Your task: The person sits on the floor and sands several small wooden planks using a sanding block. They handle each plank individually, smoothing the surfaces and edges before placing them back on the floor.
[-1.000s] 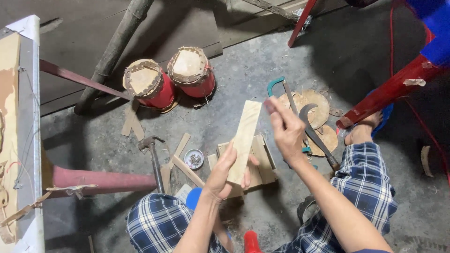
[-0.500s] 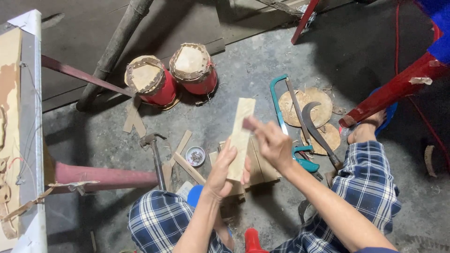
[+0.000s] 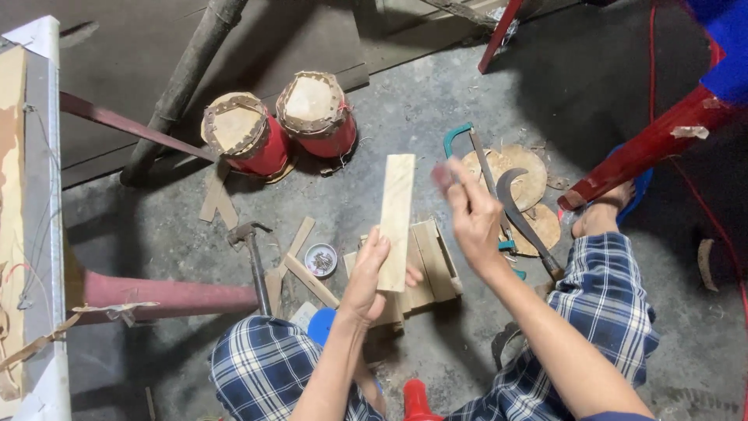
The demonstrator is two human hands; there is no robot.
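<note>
Two hands: left hand [image 3: 365, 274] grips wooden slat [image 3: 396, 220] upright — fingers wrapped low.
Right hand [image 3: 470, 209]: empty, fingers loosely spread, blurred.
Hacksaw [image 3: 475, 168]: floor, 2 o'clock of slat.
Tip: keep slat steady — hold firm.

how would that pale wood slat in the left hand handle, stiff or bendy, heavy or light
The wood slat probably stays stiff: it stands straight, held only at its lower end by the left hand. It seems light, since one hand keeps it upright. Its flat faces should not roll, though the thin board could tip if stood on end.

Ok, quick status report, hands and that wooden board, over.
Left hand grips wooden board upright at its lower end. Right hand raised beside it, empty, blurred. Hacksaw and sickle lie on the floor behind.
</note>
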